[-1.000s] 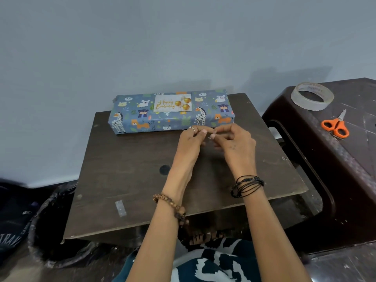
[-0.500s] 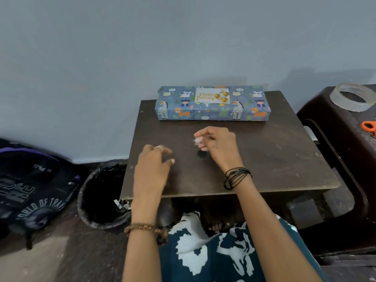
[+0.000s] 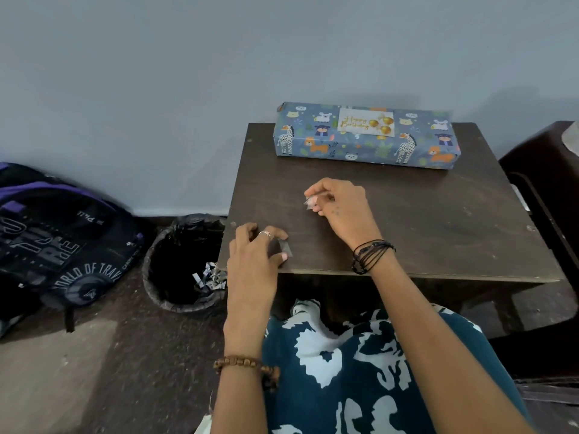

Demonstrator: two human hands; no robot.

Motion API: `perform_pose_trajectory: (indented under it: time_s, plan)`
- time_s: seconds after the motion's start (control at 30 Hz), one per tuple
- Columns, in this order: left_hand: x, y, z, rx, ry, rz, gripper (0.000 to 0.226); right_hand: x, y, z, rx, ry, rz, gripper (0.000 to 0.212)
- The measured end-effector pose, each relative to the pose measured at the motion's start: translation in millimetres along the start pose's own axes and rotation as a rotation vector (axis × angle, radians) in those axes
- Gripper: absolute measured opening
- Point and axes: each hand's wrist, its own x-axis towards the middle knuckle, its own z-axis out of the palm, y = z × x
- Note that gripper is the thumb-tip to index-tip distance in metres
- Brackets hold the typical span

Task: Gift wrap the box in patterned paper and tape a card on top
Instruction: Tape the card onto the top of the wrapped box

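Resting at the near left corner of the bench (image 3: 407,214), the left hand (image 3: 255,255) has its grip curled on a stuck-down tape strip (image 3: 285,247). Farther in, the right hand (image 3: 341,205) pinches a crumpled tape scrap (image 3: 310,203). Beyond, the wrapped box (image 3: 365,142) lies along the bench's far edge, the birthday card (image 3: 366,122) on top.

Wrapped box (image 3: 365,144) flat, card (image 3: 366,122) seemingly taped atop.

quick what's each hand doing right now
Left hand: fingers pinching a strip of tape stuck near the table edge.
Right hand: closed, pinching a crumpled bit of tape.
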Motion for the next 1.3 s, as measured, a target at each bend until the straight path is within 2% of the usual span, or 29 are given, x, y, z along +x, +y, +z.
perform_pose_trajectory:
  time_s: [0.13,0.63,0.8,0.97,1.1,1.3]
  plan:
    - [0,4,-1,0.004,0.008,-0.033,0.030,0,5,-4,-0.005,-0.003,0.006,0.030]
    - [-5,11,0,0.048,0.021,-0.084,0.006,4,12,-5,-0.023,0.024,0.032,0.033]
    - [-3,8,-3,-0.022,0.045,-0.089,0.024,4,12,-6,-0.005,0.021,0.038,0.033]
    - [-3,8,-4,-0.075,0.040,-0.102,0.020,3,12,-6,-0.009,0.020,0.037,0.032]
    - [-2,11,-4,-0.013,0.040,-0.114,0.015,4,10,-7,-0.012,0.019,0.042,0.031]
    - [2,13,-3,0.013,0.135,-0.094,0.019,3,8,-6,-0.020,0.020,0.040,0.031]
